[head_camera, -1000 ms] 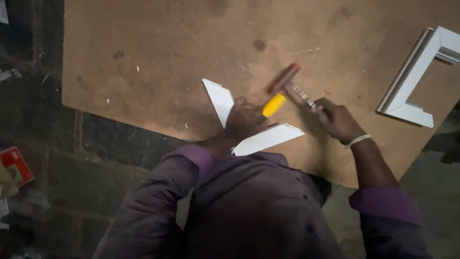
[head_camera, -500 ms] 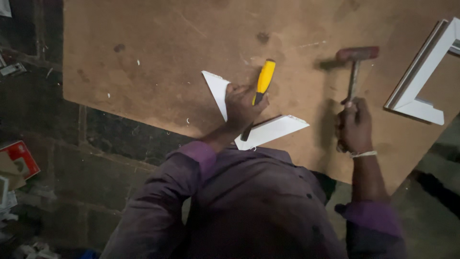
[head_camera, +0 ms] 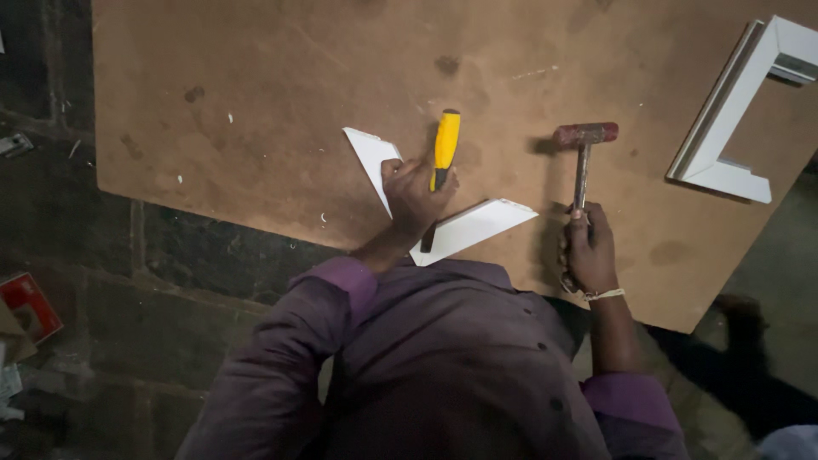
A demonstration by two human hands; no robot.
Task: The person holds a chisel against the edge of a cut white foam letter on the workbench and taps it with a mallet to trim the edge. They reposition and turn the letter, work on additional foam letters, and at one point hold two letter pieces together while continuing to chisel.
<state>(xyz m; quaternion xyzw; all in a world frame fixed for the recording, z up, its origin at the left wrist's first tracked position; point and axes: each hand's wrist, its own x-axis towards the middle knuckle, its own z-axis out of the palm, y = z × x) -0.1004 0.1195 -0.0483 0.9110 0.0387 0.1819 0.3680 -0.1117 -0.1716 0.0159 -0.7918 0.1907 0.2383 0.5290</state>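
My left hand (head_camera: 417,194) grips a yellow-handled chisel (head_camera: 443,153) and points its blade down toward the corner where two white moulding pieces (head_camera: 473,227) (head_camera: 371,156) meet in a V on the brown board (head_camera: 256,111). My right hand (head_camera: 590,248) holds a hammer (head_camera: 583,153) by its handle; the dark red head rests on or just above the board, to the right of the chisel. My purple sleeves and shirt hide the board's near edge.
A white three-sided frame (head_camera: 733,111) lies at the board's far right. The board sits on a dark stone floor (head_camera: 102,255). A red box (head_camera: 30,307) and scraps lie at the left edge. Small white chips dot the board.
A second ago the hammer head was at the chisel handle. My right hand has since swung the hammer away to the right and lowered it; the chisel now stands more upright.
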